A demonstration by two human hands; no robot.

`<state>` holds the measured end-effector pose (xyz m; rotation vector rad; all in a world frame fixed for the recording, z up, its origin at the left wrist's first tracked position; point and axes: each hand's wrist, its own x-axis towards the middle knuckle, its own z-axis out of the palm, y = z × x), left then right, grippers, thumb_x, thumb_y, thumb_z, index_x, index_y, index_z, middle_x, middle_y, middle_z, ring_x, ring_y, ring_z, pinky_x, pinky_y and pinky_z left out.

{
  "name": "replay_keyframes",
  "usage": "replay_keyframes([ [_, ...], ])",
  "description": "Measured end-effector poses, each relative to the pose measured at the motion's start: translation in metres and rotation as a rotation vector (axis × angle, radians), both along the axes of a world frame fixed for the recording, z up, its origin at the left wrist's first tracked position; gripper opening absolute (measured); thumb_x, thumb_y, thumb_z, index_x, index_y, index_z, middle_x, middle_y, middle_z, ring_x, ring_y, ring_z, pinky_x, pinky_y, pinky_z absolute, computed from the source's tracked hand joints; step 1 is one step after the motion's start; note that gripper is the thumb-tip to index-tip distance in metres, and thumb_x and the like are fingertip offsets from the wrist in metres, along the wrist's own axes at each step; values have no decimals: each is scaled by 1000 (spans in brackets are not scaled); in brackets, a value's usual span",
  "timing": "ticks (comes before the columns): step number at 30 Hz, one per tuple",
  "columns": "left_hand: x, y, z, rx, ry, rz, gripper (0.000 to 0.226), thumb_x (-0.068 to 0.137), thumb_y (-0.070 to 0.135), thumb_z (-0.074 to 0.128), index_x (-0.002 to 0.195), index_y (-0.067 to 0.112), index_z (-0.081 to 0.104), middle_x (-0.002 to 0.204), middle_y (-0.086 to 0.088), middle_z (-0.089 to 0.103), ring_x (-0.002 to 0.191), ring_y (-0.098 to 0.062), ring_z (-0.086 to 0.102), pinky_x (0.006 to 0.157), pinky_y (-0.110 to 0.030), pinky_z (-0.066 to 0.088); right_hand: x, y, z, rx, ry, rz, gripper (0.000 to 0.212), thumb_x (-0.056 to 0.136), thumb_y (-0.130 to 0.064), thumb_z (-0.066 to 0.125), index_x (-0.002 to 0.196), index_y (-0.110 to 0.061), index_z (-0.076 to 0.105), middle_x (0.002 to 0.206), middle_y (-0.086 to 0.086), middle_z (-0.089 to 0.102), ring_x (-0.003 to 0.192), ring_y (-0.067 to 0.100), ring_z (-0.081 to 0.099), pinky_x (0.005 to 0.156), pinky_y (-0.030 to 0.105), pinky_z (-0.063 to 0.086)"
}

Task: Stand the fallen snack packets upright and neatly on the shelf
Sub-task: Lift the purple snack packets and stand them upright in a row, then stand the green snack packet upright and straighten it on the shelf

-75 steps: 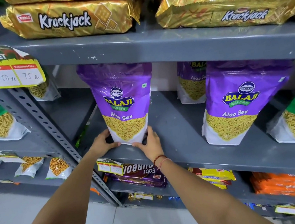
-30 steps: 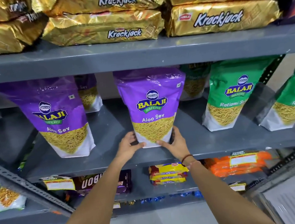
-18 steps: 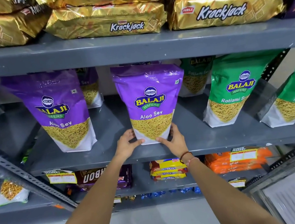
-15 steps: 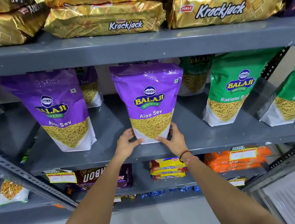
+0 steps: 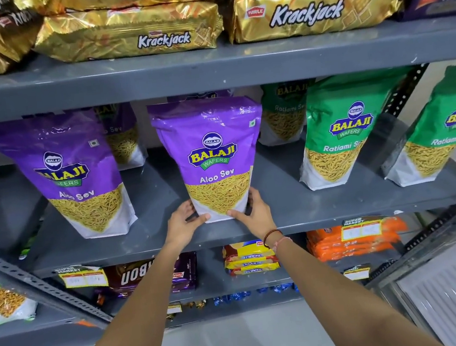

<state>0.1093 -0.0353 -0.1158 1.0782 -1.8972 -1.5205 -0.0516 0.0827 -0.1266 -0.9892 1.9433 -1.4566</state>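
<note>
Both hands have shifted along the shelf (image 5: 339,208) since 2.5 s ago: then they steadied the leftmost purple packet by the slotted upright, now they frame the middle Aloo Sev packet (image 5: 213,157). Over the last second the pose barely differs; the packet sits a touch squarer.

Landmark: middle Aloo Sev packet, standing upright on its base near the shelf's front edge, face forward.
- Left of it, apart: second purple Aloo Sev packet (image 5: 71,176), upright, leaning slightly.
- Right of it, apart: two green Ratlami Sev packets (image 5: 338,131), upright; more packets stand behind the front row.
- Left hand (image 5: 181,226): fingers partly curled, touching the packet's lower left corner, thumb across the front.
- Right hand (image 5: 254,215): fingers partly curled round the lower right corner, thumb at the bottom seam. Neither grip looks tight; more a brace than a clamp.

Step in hand, judged: final squaring of this packet. Next move calls for a slow release, checking that it stands unaided, then attention to the greens.
</note>
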Motion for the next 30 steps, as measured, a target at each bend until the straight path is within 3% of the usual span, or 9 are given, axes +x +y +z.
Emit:
replay_keyframes([
  [5, -11, 23, -2, -11, 139, 357, 50, 67, 12, 82, 108, 8, 54, 106, -8, 62, 96, -19, 58, 84, -24, 48, -8, 20, 2, -59, -136, -63, 73, 77, -29, 75, 136, -12, 35, 124, 1, 54, 113, 14, 52, 95, 23, 43],
  [8, -27, 57, -8, -123, 220, 538, 29, 73, 20, 77, 85, 15, 52, 78, -3, 54, 72, -16, 52, 73, -28, 43, -27, 45, 2, -113, -156, -227, 53, 82, -24, 71, 126, -10, 47, 117, 4, 56, 107, 16, 55, 89, 19, 44],
  [13, -83, 105, -5, -263, 257, 325, 18, 80, 13, 70, 78, 21, 54, 74, -1, 58, 67, 4, 57, 65, -8, 44, -84, 94, 12, -237, -141, -543, 23, 82, -15, 70, 101, -10, 59, 96, 10, 64, 85, 16, 59, 71, 5, 44],
  [16, -124, 115, 5, -297, 178, 121, 16, 79, 15, 71, 87, 16, 56, 78, 1, 61, 72, -2, 60, 66, -9, 46, -129, 117, 23, -243, -85, -687, 26, 81, -19, 72, 102, -8, 60, 95, 10, 66, 79, 10, 59, 79, 25, 45],
  [18, -151, 118, 8, -326, 103, 17, 21, 78, 16, 72, 94, 12, 59, 87, -4, 65, 80, -13, 64, 73, -21, 51, -158, 127, 29, -210, -85, -723, 39, 79, -22, 73, 111, -6, 57, 100, 15, 63, 80, 14, 55, 83, 30, 45],
  [21, -190, 121, 12, -335, -24, -101, 48, 74, 18, 76, 116, 7, 56, 116, -11, 62, 104, -23, 61, 90, -35, 50, -196, 136, 31, -133, -118, -606, 67, 76, -27, 76, 132, -8, 42, 115, 11, 53, 101, 19, 51, 97, 38, 42],
  [25, -233, 120, 11, -165, -143, -208, 86, 70, 24, 80, 141, 8, 34, 146, -11, 42, 133, -27, 41, 108, -42, 37, -229, 139, 27, -30, -189, -347, 91, 76, -32, 75, 146, -19, 20, 150, 11, 33, 136, 26, 34, 111, 45, 32],
  [27, -248, 118, 9, -100, -150, -238, 85, 68, 26, 81, 139, 12, 36, 143, -7, 47, 130, -25, 45, 106, -43, 39, -238, 136, 25, -2, -192, -262, 94, 75, -31, 76, 147, -22, 16, 152, 8, 30, 139, 26, 30, 113, 45, 30],
  [30, -259, 118, 11, -4, -120, -230, 71, 68, 28, 80, 129, 17, 44, 132, -5, 58, 117, -24, 56, 99, -41, 46, -243, 132, 20, -38, -174, -136, 86, 71, -29, 80, 141, -25, 30, 143, -1, 46, 131, 20, 43, 110, 44, 37],
])
